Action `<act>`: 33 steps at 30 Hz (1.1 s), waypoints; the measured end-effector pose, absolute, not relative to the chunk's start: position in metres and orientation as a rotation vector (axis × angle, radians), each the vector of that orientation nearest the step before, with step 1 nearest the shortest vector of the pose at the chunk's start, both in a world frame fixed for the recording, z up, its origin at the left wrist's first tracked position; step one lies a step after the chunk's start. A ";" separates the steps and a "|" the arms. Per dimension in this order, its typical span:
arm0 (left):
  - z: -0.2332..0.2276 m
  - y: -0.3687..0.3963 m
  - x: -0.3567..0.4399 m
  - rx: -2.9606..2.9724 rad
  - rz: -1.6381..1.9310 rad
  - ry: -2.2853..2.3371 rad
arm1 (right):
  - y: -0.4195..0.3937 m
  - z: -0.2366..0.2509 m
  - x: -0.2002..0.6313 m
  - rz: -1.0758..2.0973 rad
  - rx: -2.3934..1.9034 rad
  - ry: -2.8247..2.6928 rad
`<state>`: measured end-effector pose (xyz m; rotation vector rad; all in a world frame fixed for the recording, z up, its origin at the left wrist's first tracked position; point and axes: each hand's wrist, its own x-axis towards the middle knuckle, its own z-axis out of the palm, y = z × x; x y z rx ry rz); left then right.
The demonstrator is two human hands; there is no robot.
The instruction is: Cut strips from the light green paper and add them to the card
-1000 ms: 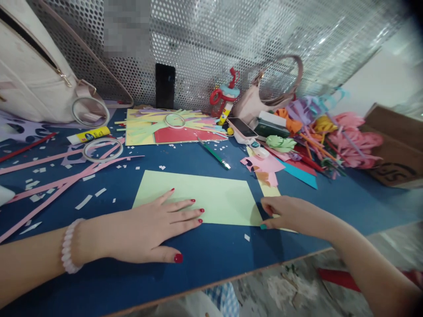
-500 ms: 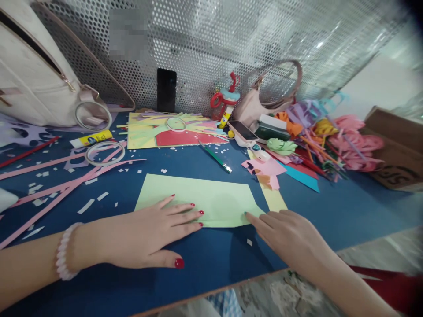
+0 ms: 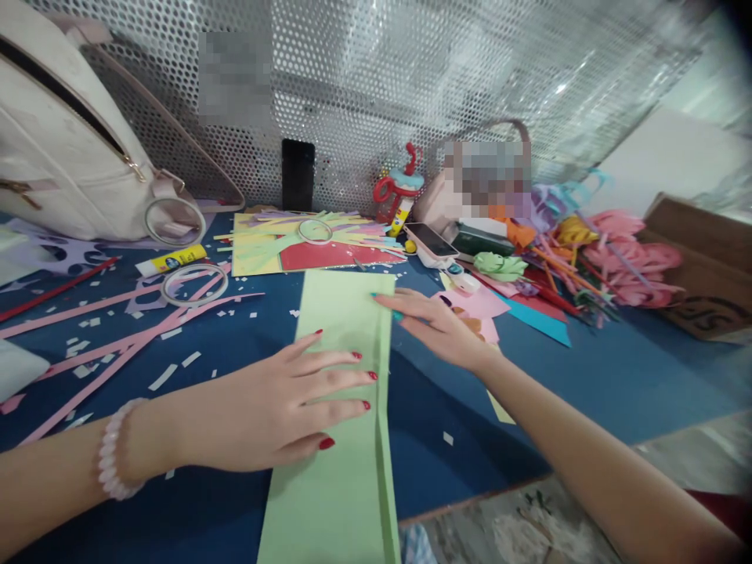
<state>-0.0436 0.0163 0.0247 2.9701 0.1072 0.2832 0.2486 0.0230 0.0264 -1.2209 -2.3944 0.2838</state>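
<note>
Broadly, we have a perforated silver sheet [image 3: 364, 86] rising behind a blue worktop [image 3: 564, 384]. At the far left we see a pale backpack [image 3: 64, 149], its zip partly open, and at the far right a cardboard box [image 3: 710, 270] just beside a heap of curled pink paper [image 3: 634, 266]. Between them, in the middle of the worktop, lies our green paper [image 3: 329, 509], lengthwise toward us, its near end running out of view and a narrow fold along its right-hand long edge. Past its far end we find a yellow card [image 3: 245, 257] bearing thin strips [image 3: 352, 225]. Our left hand [image 3: 258, 407] rests flat on the green paper, its grip wide, with the fingers spread. Our right hand [image 3: 440, 329] touches the folded edge near the far end; whether its grip pinches the paper or only presses it, we cannot tell. Behind the card we have a dark phone [image 3: 298, 174] standing upright, and to the left a glue stick [image 3: 176, 259]. Smallest, white scraps [image 3: 163, 377] dot the worktop.
</note>
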 end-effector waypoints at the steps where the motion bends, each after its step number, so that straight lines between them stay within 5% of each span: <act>1: 0.020 0.016 -0.043 2.983 0.253 0.117 | 0.033 0.025 0.242 0.375 -1.193 -2.459; 14: -0.001 0.027 -0.045 2.857 -0.007 0.363 | 0.063 -0.004 0.196 0.144 -1.535 -2.762; 33: 0.033 -0.015 -0.035 2.563 -0.097 -0.314 | 0.116 -0.009 0.182 -0.021 -1.865 -2.478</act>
